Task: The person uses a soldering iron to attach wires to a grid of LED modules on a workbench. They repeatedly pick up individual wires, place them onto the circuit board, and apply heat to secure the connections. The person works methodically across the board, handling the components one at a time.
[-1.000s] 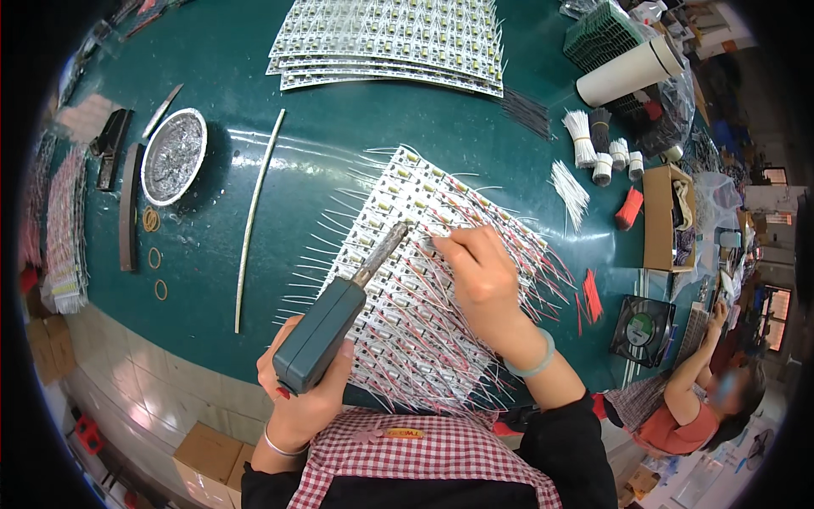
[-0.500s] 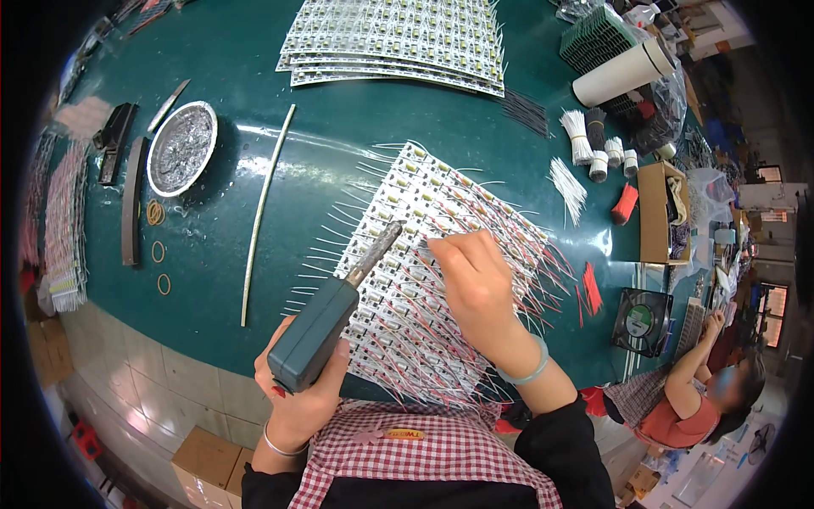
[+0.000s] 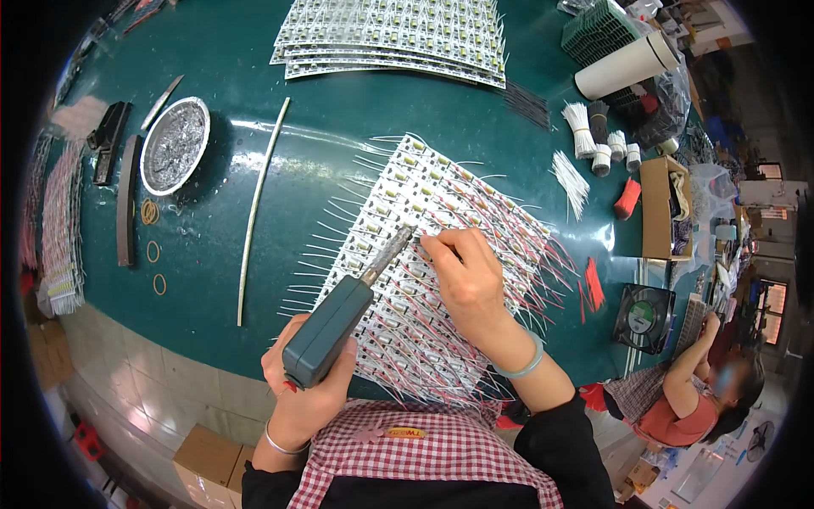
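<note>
My left hand (image 3: 309, 386) is closed around the dark green handle of a soldering iron (image 3: 329, 329). Its thick, crusted metal tip points up and right, over the middle of a white circuit board panel (image 3: 386, 199). Close to that tip, the thumb and forefinger of my right hand (image 3: 471, 276) pinch together just above the panel; whatever is between them is too small to make out. The panel lies tilted on the table, crowded with small components. Loose white wires stick out along its left edge, and red and white wires trail across its right and lower parts.
A stack of similar panels (image 3: 390, 42) lies at the far side. On the left are a bowl of silvery scraps (image 3: 175, 146), rubber bands (image 3: 150, 211) and a long pale rod (image 3: 263, 212). To the right are wire bundles (image 3: 579, 131), a fan (image 3: 643, 318) and a co-worker (image 3: 691, 399).
The soldering iron has shifted slightly right, its tip now nearer my right fingertips. My right hand has moved a little left. The whole view has shifted slightly.
</note>
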`<state>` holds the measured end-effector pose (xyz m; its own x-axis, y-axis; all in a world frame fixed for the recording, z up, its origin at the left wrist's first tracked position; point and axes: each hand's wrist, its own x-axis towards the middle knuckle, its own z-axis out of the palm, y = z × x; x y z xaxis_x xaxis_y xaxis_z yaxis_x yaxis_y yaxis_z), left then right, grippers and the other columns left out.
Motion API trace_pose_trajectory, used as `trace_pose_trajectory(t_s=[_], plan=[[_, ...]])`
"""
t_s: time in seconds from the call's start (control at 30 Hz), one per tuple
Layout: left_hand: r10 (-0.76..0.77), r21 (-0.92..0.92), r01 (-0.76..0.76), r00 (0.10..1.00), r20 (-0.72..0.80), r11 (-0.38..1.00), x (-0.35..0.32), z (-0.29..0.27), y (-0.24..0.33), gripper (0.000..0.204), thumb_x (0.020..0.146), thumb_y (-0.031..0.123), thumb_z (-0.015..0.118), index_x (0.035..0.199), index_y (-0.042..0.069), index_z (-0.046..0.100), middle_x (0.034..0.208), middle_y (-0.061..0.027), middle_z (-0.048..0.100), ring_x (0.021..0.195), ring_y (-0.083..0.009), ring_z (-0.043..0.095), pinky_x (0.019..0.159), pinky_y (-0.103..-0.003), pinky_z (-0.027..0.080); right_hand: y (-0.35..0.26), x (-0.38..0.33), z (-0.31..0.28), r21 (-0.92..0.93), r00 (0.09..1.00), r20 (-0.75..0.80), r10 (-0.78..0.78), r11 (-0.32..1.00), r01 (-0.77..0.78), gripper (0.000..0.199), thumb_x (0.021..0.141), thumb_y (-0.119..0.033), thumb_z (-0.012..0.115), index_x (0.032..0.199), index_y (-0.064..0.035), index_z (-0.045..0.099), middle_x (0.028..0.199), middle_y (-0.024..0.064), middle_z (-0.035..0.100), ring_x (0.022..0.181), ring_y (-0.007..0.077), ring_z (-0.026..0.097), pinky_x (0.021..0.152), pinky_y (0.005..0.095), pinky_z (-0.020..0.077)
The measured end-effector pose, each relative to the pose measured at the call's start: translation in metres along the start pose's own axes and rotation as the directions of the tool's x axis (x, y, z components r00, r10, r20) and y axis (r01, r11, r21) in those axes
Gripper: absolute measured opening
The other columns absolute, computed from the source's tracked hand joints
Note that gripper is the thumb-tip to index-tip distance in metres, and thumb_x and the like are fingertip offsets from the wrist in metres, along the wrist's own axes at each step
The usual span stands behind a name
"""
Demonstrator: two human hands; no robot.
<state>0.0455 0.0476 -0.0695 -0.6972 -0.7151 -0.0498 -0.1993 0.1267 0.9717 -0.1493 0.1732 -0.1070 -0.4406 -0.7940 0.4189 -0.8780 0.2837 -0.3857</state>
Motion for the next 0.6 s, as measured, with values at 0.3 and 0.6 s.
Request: trace_pose_trajectory(t_s=[0.3, 0.6], plan=[[0.118, 0.132, -0.115, 0.993, -0.018, 0.985, 0.0021, 0.0058, -0.0019, 0.015, 0.071, -0.007, 0.072, 0.085, -0.005, 0.067, 0.083, -0.0122, 0.066, 0.068, -0.0186, 0.064, 0.062, -0.029, 0.049, -0.0009, 0.0014, -0.0006, -0.009, 1.0, 0.026, 0.01, 1.0, -0.01, 0.029, 0.072, 0.005, 0.063, 0.1, 0.0031, 0.065, 0.094, 0.0117, 0.058, 0.084, 0.0274, 0.058, 0.066, 0.0357, 0.0504], [0.061, 0.168, -0.067, 0.997, 0.04, 0.983, 0.0029, 0.0033, 0.0036, 0.013, 0.07, -0.007, 0.072, 0.079, -0.004, 0.063, 0.077, -0.011, 0.063, 0.064, -0.0191, 0.061, 0.06, -0.029, 0.048, -0.0011, 0.0019, -0.0014, -0.004, 1.0, 0.028, 0.007, 1.0, -0.007, 0.03, 0.07, 0.005, 0.063, 0.1, 0.0034, 0.065, 0.094, 0.0119, 0.058, 0.083, 0.0277, 0.058, 0.066, 0.0362, 0.0506]])
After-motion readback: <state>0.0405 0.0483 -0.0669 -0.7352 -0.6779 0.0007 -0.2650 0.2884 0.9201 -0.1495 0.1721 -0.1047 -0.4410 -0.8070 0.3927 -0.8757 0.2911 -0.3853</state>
